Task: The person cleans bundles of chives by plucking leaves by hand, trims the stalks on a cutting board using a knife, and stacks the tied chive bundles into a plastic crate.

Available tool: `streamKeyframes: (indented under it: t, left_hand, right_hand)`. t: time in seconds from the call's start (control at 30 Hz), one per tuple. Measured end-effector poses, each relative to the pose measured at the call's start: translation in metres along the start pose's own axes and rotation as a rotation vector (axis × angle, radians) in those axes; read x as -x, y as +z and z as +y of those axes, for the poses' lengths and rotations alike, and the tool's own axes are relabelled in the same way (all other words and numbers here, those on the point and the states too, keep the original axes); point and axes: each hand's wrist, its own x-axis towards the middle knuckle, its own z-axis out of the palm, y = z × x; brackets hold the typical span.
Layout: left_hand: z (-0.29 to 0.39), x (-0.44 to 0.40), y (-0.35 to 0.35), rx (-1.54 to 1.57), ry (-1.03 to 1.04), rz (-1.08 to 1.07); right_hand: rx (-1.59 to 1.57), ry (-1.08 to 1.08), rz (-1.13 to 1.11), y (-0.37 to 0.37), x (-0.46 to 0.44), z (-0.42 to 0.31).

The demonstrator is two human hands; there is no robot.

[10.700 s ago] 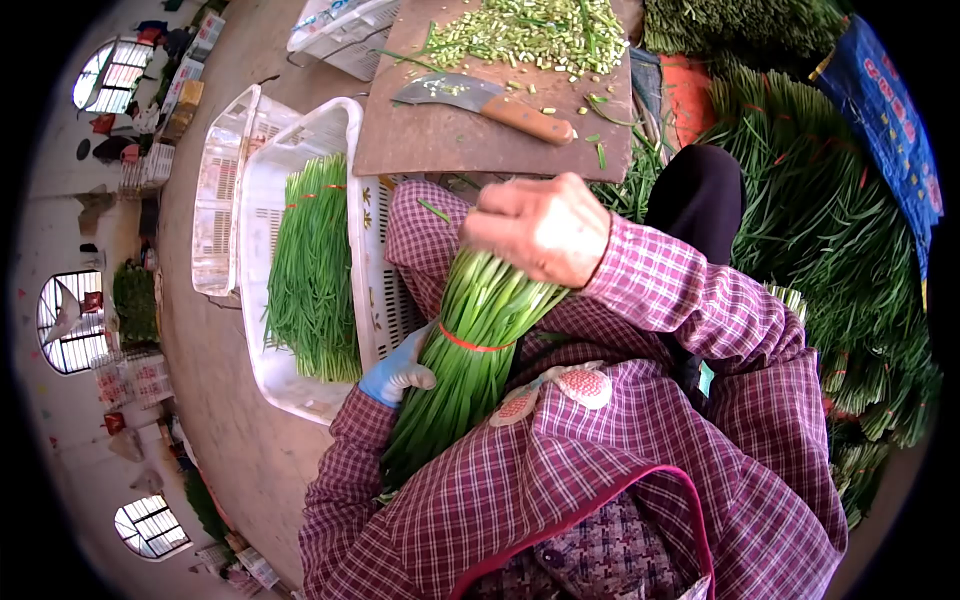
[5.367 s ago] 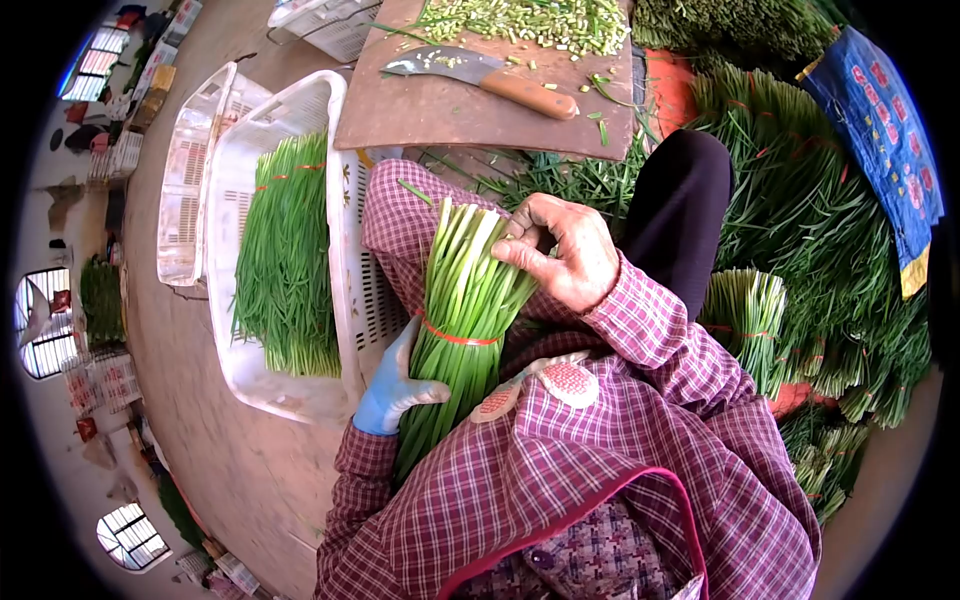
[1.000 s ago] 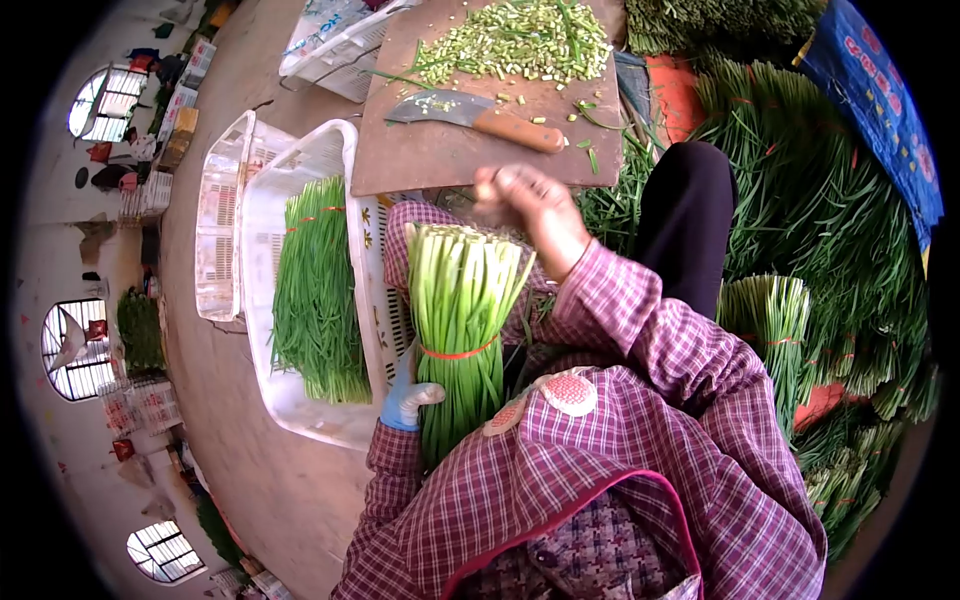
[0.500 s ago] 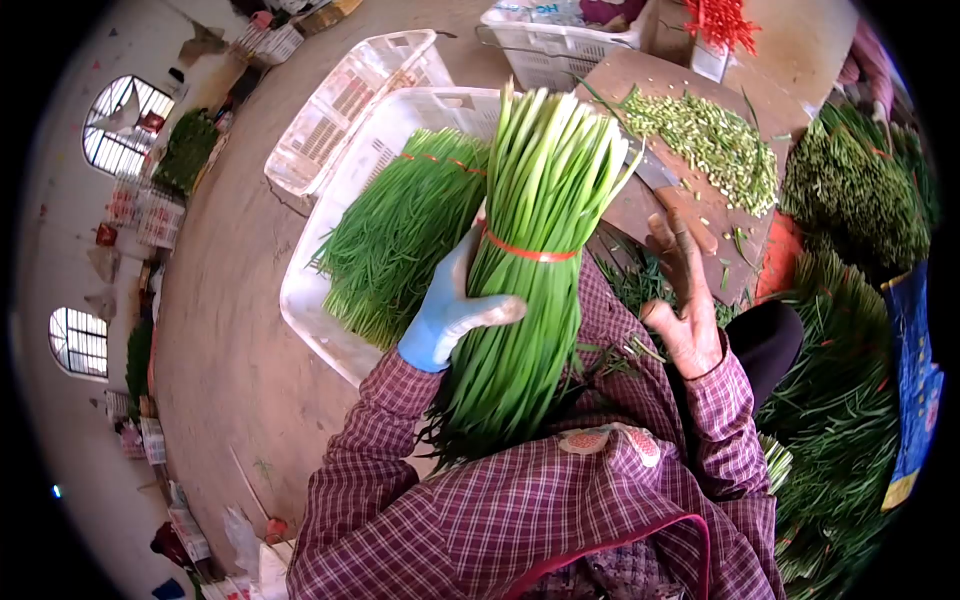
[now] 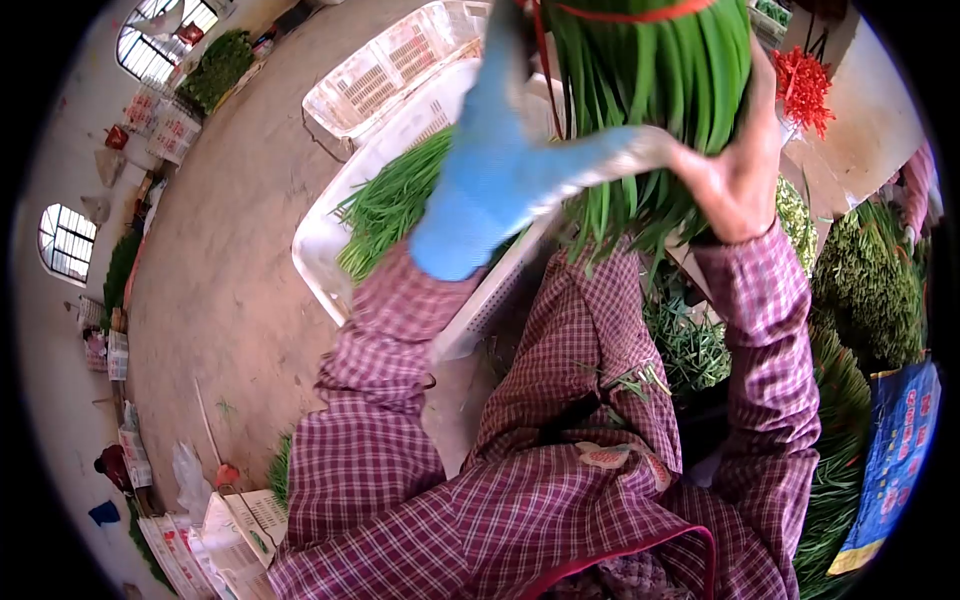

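A thick bundle of green chives [image 5: 650, 95], bound with a red-orange tie [image 5: 640, 14], is raised at the top of the view, its upper end cut off by the frame. My left hand [image 5: 490, 185], in a blue glove with a pale thumb, grips its left side. Bare, my right hand [image 5: 742, 185] is wrapped round the right side, the thumbs of both hands meeting across the front. The fingers behind the leaves are hidden. Below and left, another lot of chives [image 5: 400, 195] lies in a white plastic crate [image 5: 490, 295].
A second crate [image 5: 395, 65] stands behind the first. Red ties [image 5: 803, 92] and chopped stem pieces [image 5: 797, 225] are at the right. Beyond lie piles of greens [image 5: 868, 285], a blue printed bag [image 5: 890, 460] and another person's pink sleeve [image 5: 918, 185]. Loose leaves [image 5: 690, 350] lie beside my legs.
The bundle has moved up and away from my lap. My right hand, apart from it with fingers spread before, now grips its right side. The view has shifted.
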Motion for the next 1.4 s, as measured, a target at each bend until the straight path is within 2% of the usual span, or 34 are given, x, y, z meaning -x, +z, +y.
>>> streamKeyframes:
  t: [0.03,0.07,0.13,0.17,0.2,0.23,0.27,0.3,0.33,0.4,0.47,0.6,0.63,0.67,0.7,0.73,0.8,0.87,0.93,1.0,1.07,1.2,1.27,1.33,1.4]
  left_hand:
    - [-0.006,0.006,-0.023,-0.181,0.003,-0.021]
    - [-0.010,0.010,-0.045,-0.360,0.006,-0.043]
    - [0.027,0.034,-0.083,-0.470,-0.137,-0.222]
    - [0.049,0.043,-0.094,-0.370,-0.166,-0.238]
    - [0.057,0.045,-0.105,-0.334,-0.109,-0.244]
    - [0.066,0.045,-0.114,-0.297,-0.053,-0.252]
    - [0.066,0.041,-0.114,-0.462,0.032,-0.162]
    - [0.066,0.036,-0.112,-0.631,0.101,-0.058]
    - [0.049,0.026,-0.116,-0.779,0.090,-0.042]
    - [-0.007,0.019,-0.130,-0.945,-0.002,-0.174]
    - [-0.069,0.031,-0.139,-0.846,-0.230,-0.387]
    - [-0.143,0.065,-0.128,-0.561,-0.533,-0.576]
    - [-0.151,0.070,-0.123,-0.495,-0.416,-0.544]
    - [-0.154,0.075,-0.124,-0.496,-0.670,-0.611]
    - [-0.157,0.082,-0.125,-0.468,-0.733,-0.645]
    - [-0.164,0.093,-0.126,-0.437,-0.795,-0.681]
    - [-0.175,0.123,-0.131,-0.419,-0.883,-0.692]
    - [-0.173,0.146,-0.132,-0.107,-1.080,-0.654]
    - [-0.180,0.175,-0.132,0.183,-1.280,-0.633]
    - [-0.189,0.209,-0.134,0.019,-1.396,-0.698]
    - [-0.223,0.263,-0.142,-0.110,-1.272,-0.716]
    - [-0.204,0.241,-0.136,-0.002,-1.352,-0.727]
    - [-0.215,0.254,-0.138,-0.170,-1.341,-0.746]
    - [-0.202,0.240,-0.130,-0.037,-1.306,-0.739]
    - [-0.217,0.268,-0.131,-0.018,-1.324,-0.675]
  right_hand:
    - [0.104,-0.101,0.023,0.003,-0.015,0.007]
    - [0.031,-0.246,-0.061,0.002,-0.038,0.003]
    - [0.235,-0.221,-0.081,0.008,-0.053,0.003]
    - [0.250,-0.404,-0.123,0.013,-0.064,0.012]
    - [0.445,-0.449,-0.167,0.019,-0.068,0.016]
    - [0.478,-0.511,-0.205,0.031,-0.072,0.020]
    - [0.514,-0.583,-0.248,0.041,-0.074,0.022]
    - [0.547,-0.582,-0.414,0.048,-0.077,0.011]
    - [0.618,-0.724,-0.447,0.060,-0.074,0.017]
    - [0.499,-0.789,-0.552,0.092,-0.062,0.030]
    - [0.386,-0.725,-0.525,0.126,-0.038,0.048]
    - [0.320,-0.719,-0.759,0.167,0.002,0.046]
    - [0.295,-0.720,-0.767,0.179,0.017,0.047]
    - [0.269,-0.723,-0.773,0.191,0.030,0.047]
    - [0.236,-0.678,-0.861,0.194,0.038,0.040]
    - [0.207,-0.716,-0.826,0.203,0.050,0.039]
    - [0.180,-0.665,-0.896,0.217,0.077,0.037]
    - [0.149,-0.586,-1.105,0.224,0.100,0.031]
    - [0.137,-0.462,-1.198,0.223,0.111,0.027]
    - [0.143,-0.371,-1.162,0.215,0.112,0.031]
    - [0.123,-0.268,-1.095,0.199,0.107,0.033]
    - [0.105,-0.202,-0.917,0.157,0.100,0.045]
    - [0.068,-0.128,-0.836,0.129,0.096,0.049]
    - [0.084,-0.102,-0.757,0.103,0.101,0.049]
    - [0.066,-0.011,-0.814,0.073,0.108,0.046]
